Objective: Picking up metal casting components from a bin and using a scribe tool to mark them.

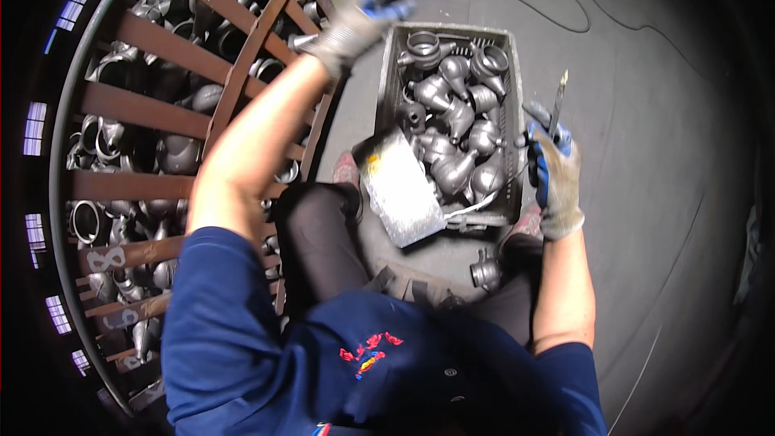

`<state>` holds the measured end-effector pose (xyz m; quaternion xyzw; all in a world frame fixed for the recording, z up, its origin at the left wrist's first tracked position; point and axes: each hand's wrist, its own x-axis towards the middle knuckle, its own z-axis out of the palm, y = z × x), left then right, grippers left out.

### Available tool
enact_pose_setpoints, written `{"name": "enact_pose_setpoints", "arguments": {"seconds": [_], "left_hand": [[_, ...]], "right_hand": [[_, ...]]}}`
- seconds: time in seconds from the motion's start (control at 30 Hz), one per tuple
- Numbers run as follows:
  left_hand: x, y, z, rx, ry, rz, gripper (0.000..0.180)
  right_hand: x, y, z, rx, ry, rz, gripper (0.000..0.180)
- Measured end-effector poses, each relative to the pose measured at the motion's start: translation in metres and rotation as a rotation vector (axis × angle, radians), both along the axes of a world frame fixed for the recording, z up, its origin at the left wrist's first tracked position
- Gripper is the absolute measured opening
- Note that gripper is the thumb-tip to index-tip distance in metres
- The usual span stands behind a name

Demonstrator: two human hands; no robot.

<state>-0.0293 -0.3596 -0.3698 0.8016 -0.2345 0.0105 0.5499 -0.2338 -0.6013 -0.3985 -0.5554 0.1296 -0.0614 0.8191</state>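
A thin metal tool (pixel 558 101) stands upright in the gloved right hand (pixel 554 173), fingers pinching it at the right edge of a grey crate (pixel 512 113) of metal castings (pixel 456 125). The gloved left hand (pixel 359 24) reaches far-left over a round rusty rack (pixel 153 32); its grip cannot be told.

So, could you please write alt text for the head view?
A seated person's right hand holds a thin metal tool beside a grey crate of metal castings, while the left hand reaches to a round barred metal cage holding similar parts.
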Motion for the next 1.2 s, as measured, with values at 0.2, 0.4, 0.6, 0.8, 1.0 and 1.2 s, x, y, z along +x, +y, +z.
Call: {"name": "enact_pose_setpoints", "arguments": {"seconds": [0.2,0.4,0.6,0.8,1.0,1.2], "left_hand": [[0.045,-0.043,-0.118,0.607,0.202,0.101,0.047],[0.092,-0.046,-0.199,1.037,0.099,0.091,0.040],[0.070,-0.031,-0.163,0.481,0.443,-0.035,0.029],[-0.014,0.000,-0.052,0.147,0.601,-0.347,0.027],[-0.096,-0.001,0.009,-0.089,0.661,-0.406,0.036],[-0.118,-0.015,-0.028,-0.415,0.518,-0.320,0.032]], "right_hand": [[-0.005,0.009,0.019,-0.046,0.209,-0.032,0.039],[0.000,0.015,0.019,-0.126,0.202,-0.016,0.032],[0.002,0.011,0.017,0.002,0.305,-0.001,0.036],[0.012,0.021,0.010,-0.083,0.180,-0.064,0.037],[0.014,0.031,0.019,-0.011,0.048,0.013,0.037],[0.009,0.014,0.011,0.057,0.081,-0.053,0.021]]}}
